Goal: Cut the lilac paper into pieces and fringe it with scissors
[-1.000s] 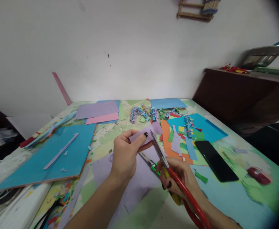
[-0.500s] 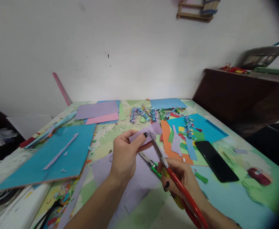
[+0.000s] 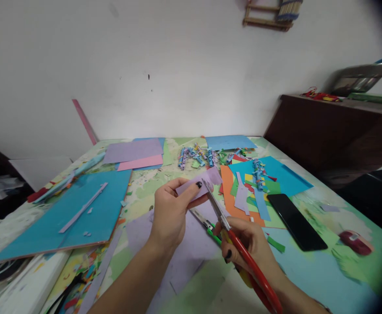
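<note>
Lilac paper (image 3: pixel 213 175) juts from your left hand (image 3: pixel 170 211), pinched between thumb and fingers, as your right hand (image 3: pixel 248 240) curls around the handles of red scissors (image 3: pixel 243 250), blades at the piece. With the tips just beside your left thumb, a slip or hurried squeeze could nick it; a loose pinch could let the paper buckle and the cut wander. Small and thin-looking, the piece shows a slightly darker end beyond the blades.

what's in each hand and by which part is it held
The left hand pinches purple paper by its near edge; the right hand grips scissors by the handles.
</note>
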The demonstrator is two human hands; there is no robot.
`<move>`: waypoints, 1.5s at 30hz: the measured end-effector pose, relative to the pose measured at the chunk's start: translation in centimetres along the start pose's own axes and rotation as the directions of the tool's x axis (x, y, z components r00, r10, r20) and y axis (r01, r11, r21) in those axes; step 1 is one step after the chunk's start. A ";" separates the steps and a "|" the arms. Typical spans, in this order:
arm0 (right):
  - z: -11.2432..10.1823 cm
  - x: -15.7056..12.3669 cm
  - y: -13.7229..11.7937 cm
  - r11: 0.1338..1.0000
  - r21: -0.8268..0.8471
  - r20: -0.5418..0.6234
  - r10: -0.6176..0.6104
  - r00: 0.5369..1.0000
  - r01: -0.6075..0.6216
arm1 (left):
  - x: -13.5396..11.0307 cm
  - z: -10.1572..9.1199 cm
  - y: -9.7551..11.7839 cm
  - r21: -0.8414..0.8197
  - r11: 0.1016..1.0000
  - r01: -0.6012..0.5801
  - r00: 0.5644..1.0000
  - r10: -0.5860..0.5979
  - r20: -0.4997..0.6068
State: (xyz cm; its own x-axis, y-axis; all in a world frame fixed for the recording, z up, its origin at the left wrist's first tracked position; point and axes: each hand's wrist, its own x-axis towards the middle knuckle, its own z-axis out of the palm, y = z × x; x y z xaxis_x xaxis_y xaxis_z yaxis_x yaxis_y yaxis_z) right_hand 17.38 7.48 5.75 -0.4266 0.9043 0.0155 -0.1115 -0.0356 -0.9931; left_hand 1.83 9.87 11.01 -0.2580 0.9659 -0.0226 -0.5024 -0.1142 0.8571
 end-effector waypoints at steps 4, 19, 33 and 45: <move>-0.1 0.0 -0.1 1.000 -0.012 0.030 0.007 1.000 -0.006 | 0.1 0.0 0.0 0.011 1.000 0.001 1.000 -0.001 0.001; -0.3 0.5 0.0 0.995 -0.007 0.108 0.102 0.989 -0.102 | 0.0 -0.3 0.4 0.032 0.999 -0.034 0.999 0.034 -0.006; -0.5 0.5 0.5 1.000 -0.019 0.126 0.009 0.992 -0.006 | 0.1 0.0 0.2 0.010 1.000 -0.026 1.000 0.026 -0.004; -0.6 0.5 0.6 0.999 -0.026 0.113 0.026 0.993 -0.023 | 0.0 -0.1 0.4 0.026 1.000 -0.013 1.000 0.013 -0.007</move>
State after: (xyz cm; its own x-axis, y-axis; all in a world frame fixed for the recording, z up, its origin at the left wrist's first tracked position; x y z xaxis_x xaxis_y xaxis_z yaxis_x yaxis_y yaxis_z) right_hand 17.62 8.11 5.05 -0.5281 0.8492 0.0027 -0.0787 -0.0457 -0.9959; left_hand 1.54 9.83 11.25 -0.2702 0.9627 -0.0151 -0.4776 -0.1204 0.8703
